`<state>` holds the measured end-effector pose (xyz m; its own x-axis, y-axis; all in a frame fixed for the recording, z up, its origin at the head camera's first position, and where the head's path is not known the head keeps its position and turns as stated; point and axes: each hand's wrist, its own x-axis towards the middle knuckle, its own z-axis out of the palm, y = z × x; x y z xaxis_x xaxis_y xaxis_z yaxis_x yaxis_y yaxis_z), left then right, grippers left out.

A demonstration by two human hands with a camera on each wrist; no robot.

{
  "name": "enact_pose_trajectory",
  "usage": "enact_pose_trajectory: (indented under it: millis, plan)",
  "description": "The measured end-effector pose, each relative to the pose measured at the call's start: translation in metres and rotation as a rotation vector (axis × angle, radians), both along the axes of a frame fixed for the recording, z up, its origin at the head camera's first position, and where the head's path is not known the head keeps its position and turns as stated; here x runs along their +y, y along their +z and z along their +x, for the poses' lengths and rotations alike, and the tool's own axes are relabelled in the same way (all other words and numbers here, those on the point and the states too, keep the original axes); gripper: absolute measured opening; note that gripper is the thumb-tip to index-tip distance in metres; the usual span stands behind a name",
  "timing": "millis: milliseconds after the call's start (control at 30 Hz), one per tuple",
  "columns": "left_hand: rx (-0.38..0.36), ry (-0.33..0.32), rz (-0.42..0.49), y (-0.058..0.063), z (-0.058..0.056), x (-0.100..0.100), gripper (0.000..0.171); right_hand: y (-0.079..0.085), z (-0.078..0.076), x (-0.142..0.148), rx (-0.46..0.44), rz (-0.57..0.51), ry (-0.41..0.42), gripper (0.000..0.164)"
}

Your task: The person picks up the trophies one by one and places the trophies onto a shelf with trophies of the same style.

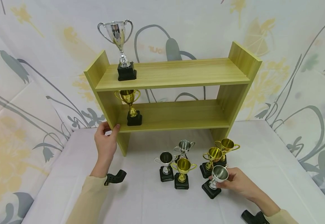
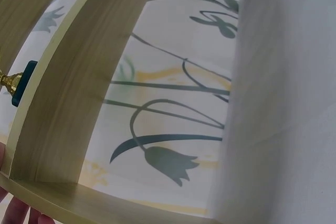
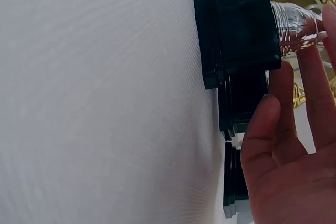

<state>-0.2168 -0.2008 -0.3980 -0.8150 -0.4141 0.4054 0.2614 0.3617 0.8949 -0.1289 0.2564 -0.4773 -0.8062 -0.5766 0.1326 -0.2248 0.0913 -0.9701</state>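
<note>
trophy [image 1: 215,179] in silver, pinched by the right grip [image 1: 239,183], is just before two gold cups [image 1: 214,155] on the bench [image 1: 140,199]; left grip [image 1: 105,143] clasps the shelf [image 1: 176,115]. a sideways lift could clip and topple those cups.

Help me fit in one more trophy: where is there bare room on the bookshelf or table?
Top shelf: bare from the large silver trophy to the right side panel. Lower shelf: bare right of its gold trophy. Tabletop: bare between the left sleeve and the leftmost small silver trophy. Crowded: by the right hand, whose silver trophy is close to two gold trophies.
</note>
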Motion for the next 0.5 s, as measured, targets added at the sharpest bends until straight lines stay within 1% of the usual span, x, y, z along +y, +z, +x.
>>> enact_pose_trajectory:
  millis: [267, 500]
  plan:
    - [-0.006, -0.010, 0.001, 0.0014, -0.0003, 0.0019, 0.031, 0.0024, 0.0016, 0.0003, 0.004, 0.032, -0.006, 0.020]
    - [-0.006, 0.002, 0.002, -0.0001, 0.0007, 0.0009, 0.030, 0.0023, 0.0014, -0.0004, -0.003, -0.009, 0.003, 0.020]
